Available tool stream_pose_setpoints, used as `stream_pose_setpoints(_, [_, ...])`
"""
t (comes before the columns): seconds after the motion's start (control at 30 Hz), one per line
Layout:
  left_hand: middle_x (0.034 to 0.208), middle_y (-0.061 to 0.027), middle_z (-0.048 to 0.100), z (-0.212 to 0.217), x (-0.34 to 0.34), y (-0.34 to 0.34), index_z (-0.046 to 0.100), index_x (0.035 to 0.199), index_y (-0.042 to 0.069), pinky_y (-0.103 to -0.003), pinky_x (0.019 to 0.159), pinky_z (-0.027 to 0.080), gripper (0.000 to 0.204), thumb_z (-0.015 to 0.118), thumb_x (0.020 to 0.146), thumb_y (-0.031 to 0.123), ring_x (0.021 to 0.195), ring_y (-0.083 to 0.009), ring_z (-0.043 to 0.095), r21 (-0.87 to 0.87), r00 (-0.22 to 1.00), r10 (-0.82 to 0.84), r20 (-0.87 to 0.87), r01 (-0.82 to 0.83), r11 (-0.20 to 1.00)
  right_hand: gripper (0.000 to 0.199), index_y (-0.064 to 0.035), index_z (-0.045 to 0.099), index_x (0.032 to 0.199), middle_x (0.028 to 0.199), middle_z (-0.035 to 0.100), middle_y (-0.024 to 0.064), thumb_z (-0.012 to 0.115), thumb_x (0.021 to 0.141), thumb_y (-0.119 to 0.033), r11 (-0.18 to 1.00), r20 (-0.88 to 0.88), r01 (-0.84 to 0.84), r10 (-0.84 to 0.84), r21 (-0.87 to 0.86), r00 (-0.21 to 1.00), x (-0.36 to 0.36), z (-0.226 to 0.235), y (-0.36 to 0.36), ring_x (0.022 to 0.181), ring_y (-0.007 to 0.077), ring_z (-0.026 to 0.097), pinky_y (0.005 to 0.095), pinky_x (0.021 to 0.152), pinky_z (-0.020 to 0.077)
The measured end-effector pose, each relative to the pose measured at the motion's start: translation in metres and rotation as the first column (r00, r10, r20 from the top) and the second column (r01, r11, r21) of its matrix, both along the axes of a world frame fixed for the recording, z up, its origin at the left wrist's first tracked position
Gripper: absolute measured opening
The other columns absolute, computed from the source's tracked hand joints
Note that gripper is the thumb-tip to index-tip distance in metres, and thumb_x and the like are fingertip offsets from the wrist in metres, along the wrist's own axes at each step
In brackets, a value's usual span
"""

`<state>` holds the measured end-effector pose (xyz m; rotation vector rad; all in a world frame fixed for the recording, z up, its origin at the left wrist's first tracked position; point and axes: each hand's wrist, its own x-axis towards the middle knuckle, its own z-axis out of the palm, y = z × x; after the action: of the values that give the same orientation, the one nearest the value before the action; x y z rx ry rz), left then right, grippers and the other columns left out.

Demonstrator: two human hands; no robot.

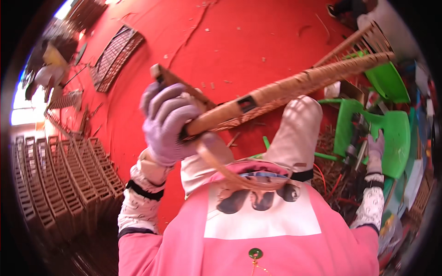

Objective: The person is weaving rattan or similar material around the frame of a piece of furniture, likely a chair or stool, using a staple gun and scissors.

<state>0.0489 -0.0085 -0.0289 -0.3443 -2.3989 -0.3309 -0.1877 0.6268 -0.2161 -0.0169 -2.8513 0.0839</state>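
My left hand (168,122), in a lavender knit glove, is closed around the near end of a brown, strip-wrapped frame (276,94). This long frame lies slanted across my knees, rising to the far right, where slats show at its end. A loose tan strip (225,172) curves from the held end over my lap. Off to the right, my gloved right hand (375,146) reaches over a green plastic chair (398,138) with its fingers apart. Close by its fingertips is a dark hand tool (357,138), whose exact kind I cannot make out.
Stacked brown slatted panels (64,179) stand at the left. A lattice panel (117,57) lies on the red floor covering (235,41). Another person (391,27) is at the far right. An orange-red cord (322,177) runs among scraps beside my right leg.
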Motion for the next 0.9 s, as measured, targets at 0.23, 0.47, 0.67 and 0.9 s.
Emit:
stream_pose_setpoints(0.23, [0.082,-0.0024,0.058,-0.014,0.012,-0.005,0.058,0.083,0.013,-0.047,0.097,0.033,0.043,0.081,0.057,0.039,0.093,-0.0262,0.059,0.007,0.999,0.032,-0.042,-0.032,0.999,0.048,-0.0008,0.048,0.121,0.115,0.056,0.0169,0.067,0.078,-0.008,0.519,-0.112,-0.764,0.795,-0.382,0.596,0.109,0.144,-0.317,0.106,0.0324,0.054,0.0395,0.091,0.0437])
stream_pose_setpoints(0.47, [0.083,-0.0031,0.058,-0.032,0.006,-0.012,0.058,0.083,0.012,-0.048,0.098,0.032,0.041,0.080,0.054,0.031,0.094,-0.0254,0.058,0.097,0.984,0.048,-0.170,-0.031,0.995,0.026,-0.0100,0.061,0.100,0.113,0.058,0.0095,0.065,0.074,-0.011,-0.423,-0.368,-0.887,0.867,-0.186,-0.336,0.164,0.200,-0.452,0.104,0.0303,0.057,0.0416,0.089,0.0461])
stream_pose_setpoints(0.67, [0.091,-0.0015,0.059,-0.021,0.009,-0.025,0.060,0.088,0.014,-0.046,0.099,0.032,0.045,0.078,0.054,0.037,0.102,-0.0227,0.056,0.110,0.987,-0.106,-0.120,0.120,0.987,0.044,-0.0039,0.052,0.083,0.082,0.063,0.0145,0.034,0.096,-0.042,-0.073,-0.136,-0.234,0.955,-0.970,0.263,0.165,0.207,-0.488,0.081,0.0273,0.062,0.0408,0.076,0.0504])
stream_pose_setpoints(0.9, [0.090,-0.0058,0.058,-0.049,-0.007,-0.012,0.060,0.082,0.011,-0.047,0.103,0.030,0.040,0.073,0.056,0.038,0.101,-0.0255,0.055,0.266,0.932,0.099,-0.349,-0.003,0.964,0.040,-0.0100,0.043,0.067,0.054,0.042,0.0047,0.032,0.098,-0.033,-0.333,-0.233,0.557,0.941,-0.761,0.243,0.194,0.236,-0.530,0.047,0.0198,0.041,0.0355,0.054,0.0433])
